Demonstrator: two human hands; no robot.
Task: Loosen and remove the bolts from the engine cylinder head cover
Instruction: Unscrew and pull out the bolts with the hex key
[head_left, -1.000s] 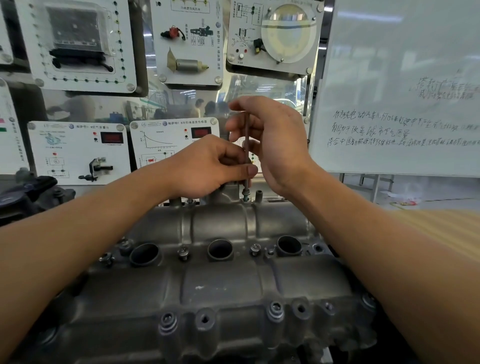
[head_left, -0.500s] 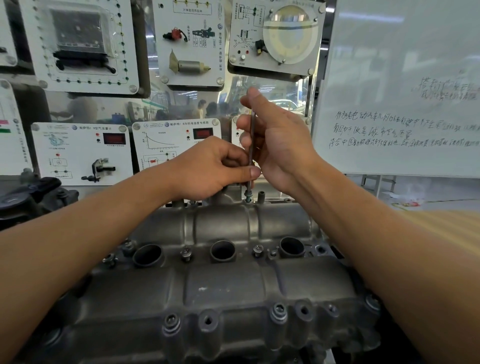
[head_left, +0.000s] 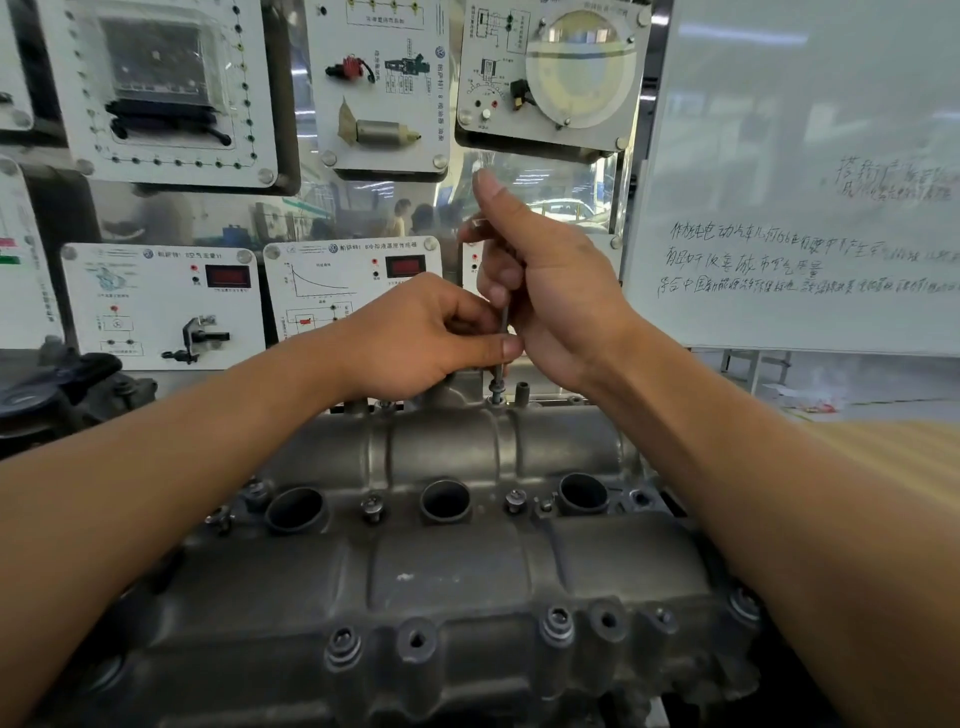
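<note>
The grey cast cylinder head cover (head_left: 447, 571) fills the lower middle, with three round plug wells along its centre. A thin metal key tool (head_left: 503, 332) stands upright on a bolt (head_left: 496, 388) at the cover's far edge. My left hand (head_left: 421, 338) pinches the tool's lower shaft just above that bolt. Higher up, my right hand (head_left: 545, 291) holds the shaft, its thumb pointing up. More bolts sit in the cover: two between the wells (head_left: 372, 506) (head_left: 515, 500) and several along the near edge (head_left: 557, 621).
Behind the engine hang white training panels (head_left: 166, 306) with gauges and parts. A whiteboard (head_left: 805, 208) with handwriting stands at the right. A dark engine part (head_left: 57, 389) lies at the left. A wooden surface (head_left: 893, 447) shows at the right.
My right hand has slid up the tool's shaft and turned, thumb now pointing up. My left hand stays pinched on the lower shaft.
</note>
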